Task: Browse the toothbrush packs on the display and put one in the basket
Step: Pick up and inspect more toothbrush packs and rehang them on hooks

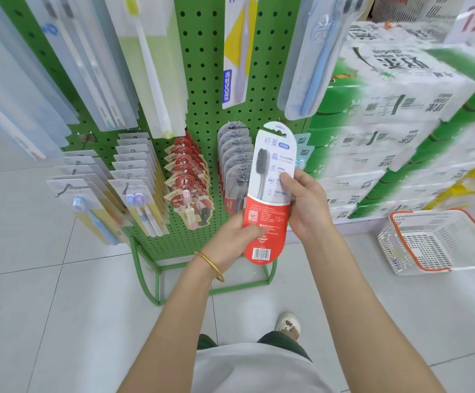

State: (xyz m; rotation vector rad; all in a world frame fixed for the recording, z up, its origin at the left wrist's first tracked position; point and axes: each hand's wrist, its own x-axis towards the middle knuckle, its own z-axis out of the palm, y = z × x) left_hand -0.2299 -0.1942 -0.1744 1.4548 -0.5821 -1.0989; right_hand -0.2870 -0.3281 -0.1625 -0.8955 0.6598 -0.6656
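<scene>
I hold a grey and red toothbrush pack (pixel 269 194) upright in front of the green pegboard display (pixel 202 95), its printed back with barcode facing me. My left hand (pixel 232 236) pinches its lower left edge, thumb on the red part. My right hand (pixel 305 205) grips its right edge, thumb on the grey part. Behind it hangs a row of matching grey packs (pixel 235 157). A white basket with an orange rim (pixel 440 242) sits on the floor at the right, apart from both hands.
More toothbrush packs hang on the display: red ones (pixel 188 171), pale ones (pixel 137 177) at the lower left, long ones above. Stacked tissue packages (pixel 401 123) fill the right. The display's green frame (pixel 157 282) stands on white floor tiles; my shoe (pixel 288 324) is below.
</scene>
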